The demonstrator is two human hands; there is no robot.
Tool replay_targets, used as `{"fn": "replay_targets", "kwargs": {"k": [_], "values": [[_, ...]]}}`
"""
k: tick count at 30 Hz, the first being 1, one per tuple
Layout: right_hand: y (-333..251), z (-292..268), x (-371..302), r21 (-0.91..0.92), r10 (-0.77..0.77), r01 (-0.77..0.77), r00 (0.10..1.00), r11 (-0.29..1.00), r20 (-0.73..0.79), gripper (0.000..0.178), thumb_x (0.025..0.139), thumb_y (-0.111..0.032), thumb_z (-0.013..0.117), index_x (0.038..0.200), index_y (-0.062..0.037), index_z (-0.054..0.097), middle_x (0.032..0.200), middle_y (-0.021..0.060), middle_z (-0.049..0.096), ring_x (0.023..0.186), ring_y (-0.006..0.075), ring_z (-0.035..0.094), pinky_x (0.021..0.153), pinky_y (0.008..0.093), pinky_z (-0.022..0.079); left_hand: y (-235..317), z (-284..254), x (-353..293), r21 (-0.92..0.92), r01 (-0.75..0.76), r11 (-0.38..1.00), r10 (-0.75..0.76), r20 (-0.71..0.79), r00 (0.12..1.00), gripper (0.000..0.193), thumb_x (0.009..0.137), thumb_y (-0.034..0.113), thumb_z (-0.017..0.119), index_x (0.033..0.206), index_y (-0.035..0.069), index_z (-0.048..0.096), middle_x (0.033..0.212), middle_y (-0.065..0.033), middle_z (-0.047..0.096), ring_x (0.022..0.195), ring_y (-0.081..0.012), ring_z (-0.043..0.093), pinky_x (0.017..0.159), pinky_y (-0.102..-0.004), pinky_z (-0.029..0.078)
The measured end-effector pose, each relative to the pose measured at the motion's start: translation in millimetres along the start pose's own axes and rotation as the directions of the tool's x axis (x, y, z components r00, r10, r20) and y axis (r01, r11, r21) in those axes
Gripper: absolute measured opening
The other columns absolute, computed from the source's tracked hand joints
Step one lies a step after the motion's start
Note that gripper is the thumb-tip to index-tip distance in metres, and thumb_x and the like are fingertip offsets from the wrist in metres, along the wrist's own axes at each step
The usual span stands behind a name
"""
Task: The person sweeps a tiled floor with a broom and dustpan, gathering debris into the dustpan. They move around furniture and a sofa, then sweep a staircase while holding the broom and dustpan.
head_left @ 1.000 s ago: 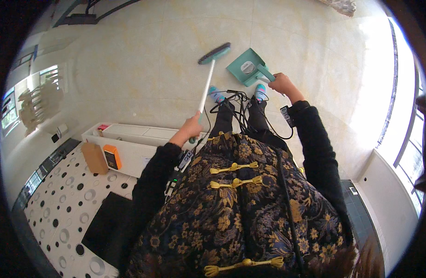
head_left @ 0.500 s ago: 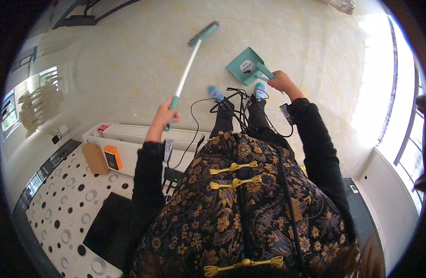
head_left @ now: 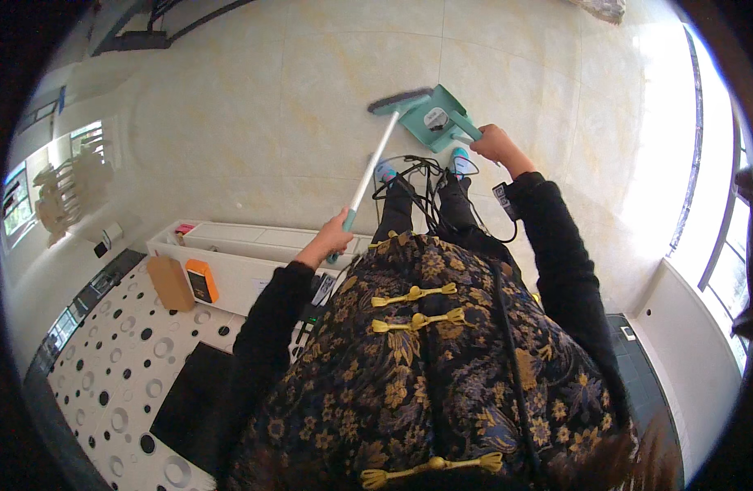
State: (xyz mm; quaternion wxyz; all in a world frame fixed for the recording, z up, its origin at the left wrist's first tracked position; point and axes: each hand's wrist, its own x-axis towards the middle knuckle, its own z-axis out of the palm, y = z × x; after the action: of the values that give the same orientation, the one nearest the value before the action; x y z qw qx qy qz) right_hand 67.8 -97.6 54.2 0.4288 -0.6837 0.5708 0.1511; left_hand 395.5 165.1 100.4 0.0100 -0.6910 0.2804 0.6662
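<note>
My left hand (head_left: 333, 236) is closed round the green grip of a small broom (head_left: 372, 173) with a white shaft. Its dark-bristled head reaches the left edge of a green dustpan (head_left: 447, 100), partly overlapping it in view. The dustpan rests on the pale tiled floor in front of my feet, its open side turned toward the broom. My right hand (head_left: 499, 146) grips the dustpan by its green handle. Whether the bristles touch the floor or the pan's lip is hard to make out.
Black cables (head_left: 425, 176) lie in loops around my feet and lower legs. A long white bench (head_left: 245, 245) stands to my left, with an orange box (head_left: 202, 281) and a brown carton (head_left: 170, 283) beside it. Dark metal legs (head_left: 143, 39) show at the far left; windows line the right.
My left hand has moved right and nearer my body. The broom head has swept from out on the floor, right and closer, up to the dustpan. My right hand and the dustpan stay nearly still.
</note>
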Motion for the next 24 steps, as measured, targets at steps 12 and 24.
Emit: {"fn": "replay_targets", "kwargs": {"k": [12, 24], "values": [[-4.1, -2.1, -6.5, -0.033, 0.044, -0.041, 0.996, 0.999, 0.083, 0.038, 0.062, -0.025, 0.055, 0.091, -0.0016, 0.062, 0.085, 0.0228, 0.061, 0.082, 0.0375, 0.059, 0.075, 0.0424, 0.047, 34.5, -91.0, 3.5, -0.017, -0.138, 0.990, 0.133, -0.192, 0.972, 0.067, 0.072, -0.001, 0.050, 0.135, 0.011, 0.030, 0.058, -0.0051, 0.049, 0.040, -0.0130, 0.047, 0.038, -0.0296, 0.040], [-20.2, -9.0, -11.4, -0.031, 0.004, -0.003, 0.999, 1.000, 0.034, 0.034, 0.062, -0.024, 0.055, 0.085, -0.0019, 0.064, 0.081, 0.0242, 0.060, 0.078, 0.0378, 0.059, 0.075, 0.0414, 0.048, 55.9, -48.0, 69.8, 0.197, -0.081, 0.977, 0.110, -0.138, 0.984, 0.070, 0.071, 0.002, 0.052, 0.135, 0.007, 0.025, 0.064, -0.0131, 0.055, 0.043, -0.0187, 0.053, 0.042, -0.0321, 0.044]]}}
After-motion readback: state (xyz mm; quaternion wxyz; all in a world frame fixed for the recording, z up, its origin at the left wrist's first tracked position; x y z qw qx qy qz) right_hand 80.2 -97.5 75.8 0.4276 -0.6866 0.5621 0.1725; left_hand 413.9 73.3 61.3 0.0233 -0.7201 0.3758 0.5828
